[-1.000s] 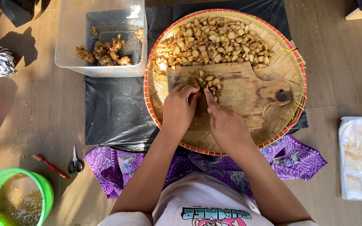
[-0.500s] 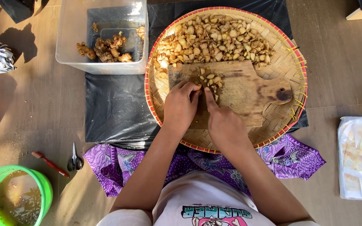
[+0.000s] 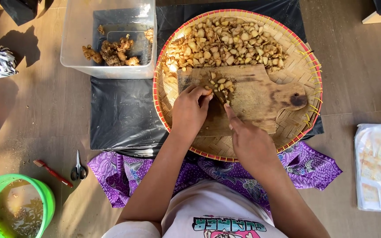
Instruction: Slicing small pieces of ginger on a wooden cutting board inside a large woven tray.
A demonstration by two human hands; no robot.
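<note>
A wooden cutting board [image 3: 261,94] lies in a round woven tray [image 3: 303,70] with a red rim. A heap of cut root pieces [image 3: 225,42] fills the tray's far half. A few slices [image 3: 221,84] sit on the board. My left hand [image 3: 190,110] presses down on a small root piece at the board's left part, fingers curled. My right hand [image 3: 248,139] grips a knife, index finger stretched along the blade toward the slices; the blade itself is mostly hidden.
A clear plastic box [image 3: 111,39] with whole roots stands at the far left. Black plastic sheet [image 3: 124,114] lies under the tray. Scissors [image 3: 79,167], a red brush [image 3: 51,172] and a green bucket [image 3: 45,198] are at the near left. A plastic packet [image 3: 378,165] lies right.
Both hands stay over the board with only small shifts; my right hand has moved slightly back and right along the slices. The view has shifted a little.
</note>
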